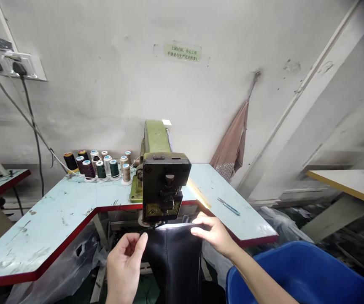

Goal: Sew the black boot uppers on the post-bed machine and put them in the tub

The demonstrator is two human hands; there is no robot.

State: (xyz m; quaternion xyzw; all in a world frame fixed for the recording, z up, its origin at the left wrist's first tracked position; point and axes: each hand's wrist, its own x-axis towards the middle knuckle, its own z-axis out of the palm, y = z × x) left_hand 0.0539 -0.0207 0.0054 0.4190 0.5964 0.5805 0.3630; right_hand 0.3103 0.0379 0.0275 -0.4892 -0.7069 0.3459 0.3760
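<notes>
A green and black sewing machine (163, 177) stands at the notch of a pale blue table (58, 215). A piece of black leather (173, 257) hangs below the machine's head, its top edge lit white. My right hand (211, 232) grips the right top corner of the leather with curled fingers. My left hand (125, 261) is beside the leather's left edge, thumb and fingers bent toward it. Whether it touches the leather is unclear.
Several thread spools (98, 165) stand at the table's back by the wall. Small blue snips (229, 207) lie on the table's right part. A blue plastic bin (305, 274) sits at lower right. A brown cloth (232, 143) hangs on the wall.
</notes>
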